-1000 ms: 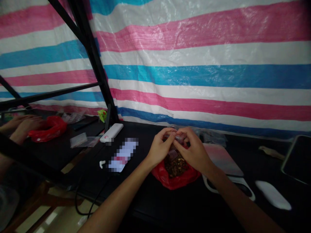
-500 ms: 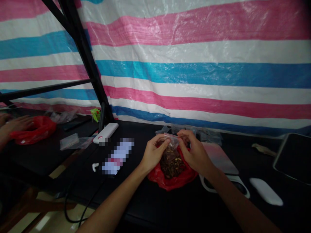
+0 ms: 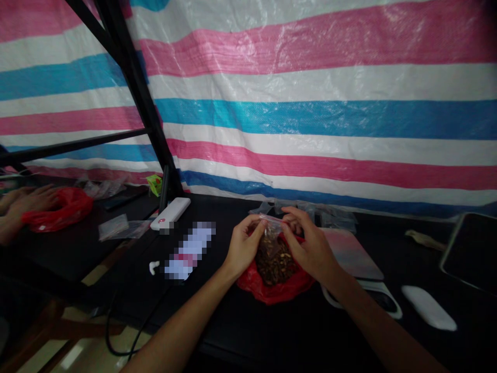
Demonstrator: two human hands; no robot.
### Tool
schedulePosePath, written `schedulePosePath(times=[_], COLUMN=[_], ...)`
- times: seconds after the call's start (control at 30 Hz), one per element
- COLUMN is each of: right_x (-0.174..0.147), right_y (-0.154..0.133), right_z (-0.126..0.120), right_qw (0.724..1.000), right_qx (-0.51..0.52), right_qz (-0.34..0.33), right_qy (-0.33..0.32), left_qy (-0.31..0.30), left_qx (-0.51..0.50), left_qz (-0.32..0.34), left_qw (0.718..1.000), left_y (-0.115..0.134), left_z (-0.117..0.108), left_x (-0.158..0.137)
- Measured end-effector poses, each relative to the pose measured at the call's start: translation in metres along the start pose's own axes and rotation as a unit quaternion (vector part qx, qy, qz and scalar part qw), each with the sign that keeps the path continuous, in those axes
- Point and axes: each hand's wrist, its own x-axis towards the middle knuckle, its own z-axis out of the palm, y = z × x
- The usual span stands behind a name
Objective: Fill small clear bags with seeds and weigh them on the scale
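A small clear zip-lock bag (image 3: pixel 274 221) is pinched along its top edge by both hands. My left hand (image 3: pixel 245 242) grips its left corner between thumb and fingers. On the other corner, my right hand (image 3: pixel 308 243) is closed with thumb and curled fingers. Below them lies a red plastic bag (image 3: pixel 267 295), open and rolled down, with brown dried pieces (image 3: pixel 275 261) heaped in it. The lower part of the clear bag hangs over the heap, and I cannot tell what is inside it.
Right of the hands sits a flat scale (image 3: pixel 353 254), with a white case (image 3: pixel 429 308) beyond it. A blurred phone (image 3: pixel 190 251), an earbud (image 3: pixel 154 267) and a power bank (image 3: pixel 171 213) lie left. Another person's hands (image 3: pixel 29 204) work at a second red bag (image 3: pixel 75 207).
The clear bag's top edge has come slightly lower and left, with both thumbs closer together. More of the brown heap shows. The view has shifted a little.
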Motion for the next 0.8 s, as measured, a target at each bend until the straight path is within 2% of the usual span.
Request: schedulePosePath(times=[0.3,0.5,0.8], right_x=[0.003,0.003,0.001], right_y=[-0.006,-0.013,-0.023], right_z=[0.005,0.003,0.000], right_qw=[0.993,0.995,0.994], right_qx=[0.099,0.094,0.107], right_qz=[0.023,0.022,0.005], right_qy=[0.057,0.017,0.032], left_qy=[-0.005,-0.023,-0.027], left_qx=[0.009,0.027,0.031], left_qz=[0.003,0.017,0.027], left_qw=[1.000,0.999,0.999], left_y=[0.000,0.003,0.004], left_z=[0.002,0.004,0.005], left_x=[-0.001,-0.005,-0.007])
